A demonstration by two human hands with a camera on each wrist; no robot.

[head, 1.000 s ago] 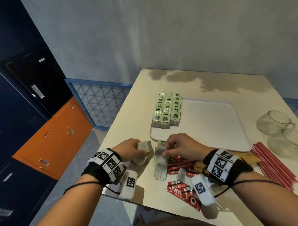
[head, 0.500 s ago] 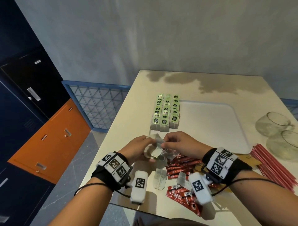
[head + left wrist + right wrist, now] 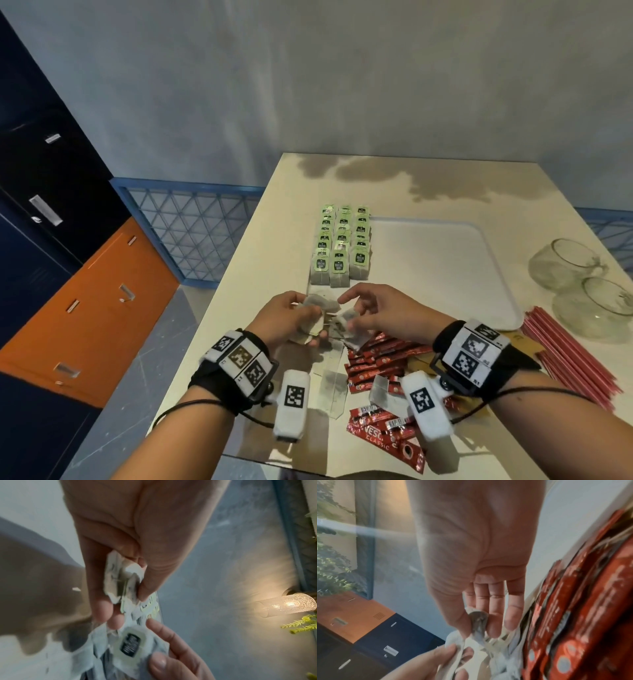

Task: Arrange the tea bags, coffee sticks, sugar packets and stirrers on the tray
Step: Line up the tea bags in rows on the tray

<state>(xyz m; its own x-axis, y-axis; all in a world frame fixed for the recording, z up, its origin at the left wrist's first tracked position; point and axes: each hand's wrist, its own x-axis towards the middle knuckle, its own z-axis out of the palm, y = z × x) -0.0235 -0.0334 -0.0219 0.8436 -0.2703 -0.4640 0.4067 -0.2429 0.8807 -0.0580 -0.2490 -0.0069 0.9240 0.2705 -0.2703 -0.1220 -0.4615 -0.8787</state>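
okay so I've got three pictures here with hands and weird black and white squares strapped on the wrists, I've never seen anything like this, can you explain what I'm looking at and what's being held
There is no machine here: a person works with bare hands and wears cameras. The squares are printed markers on wristbands. The wide picture comes from a camera on the head, looking down; the two close-ups come from cameras on each wrist, looking along the palm to the fingers.

On the table lies a white tray with rows of green-labelled tea bags along its left edge. Off the tray lie red coffee sticks, red stirrers, a few loose tea bags and two glass bowls.

The left hand grips a small bunch of tea bags. The right hand pinches one tea bag between thumb and fingers, close to that bunch.
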